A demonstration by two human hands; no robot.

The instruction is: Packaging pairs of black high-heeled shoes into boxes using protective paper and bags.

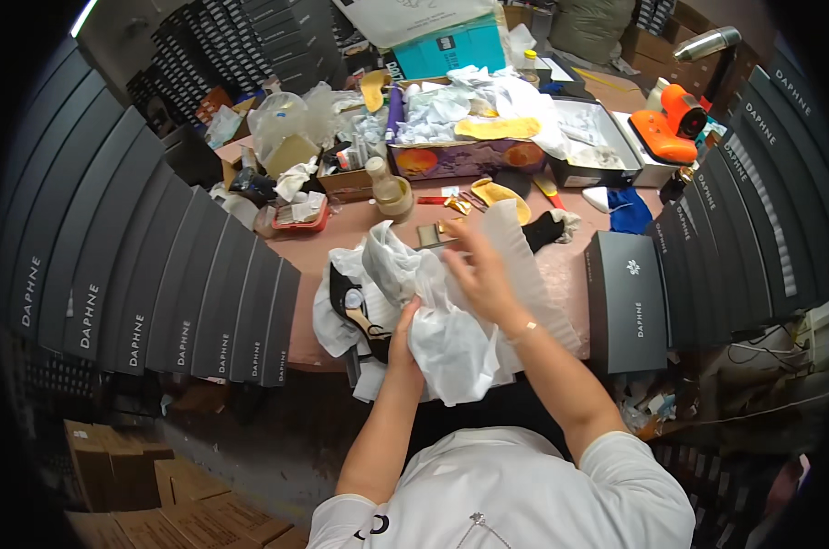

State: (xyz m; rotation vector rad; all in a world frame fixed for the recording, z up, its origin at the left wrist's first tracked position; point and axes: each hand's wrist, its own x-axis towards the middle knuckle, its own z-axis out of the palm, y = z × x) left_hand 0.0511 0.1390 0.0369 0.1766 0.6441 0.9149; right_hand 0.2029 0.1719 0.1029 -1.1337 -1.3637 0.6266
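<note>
Both hands crumple white tissue paper

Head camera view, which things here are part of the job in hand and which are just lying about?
In hand: left hand, right hand, white tissue paper, black high-heeled shoe.
Lying about: orange heat gun, closed black shoebox, yellow insole, small bottle, blue cloth.

Crinkled white tissue paper, matt black cardboard shoe box, glossy black high-heeled shoe, smooth orange plastic heat gun, matt yellow insole, brown corrugated cartons
</note>
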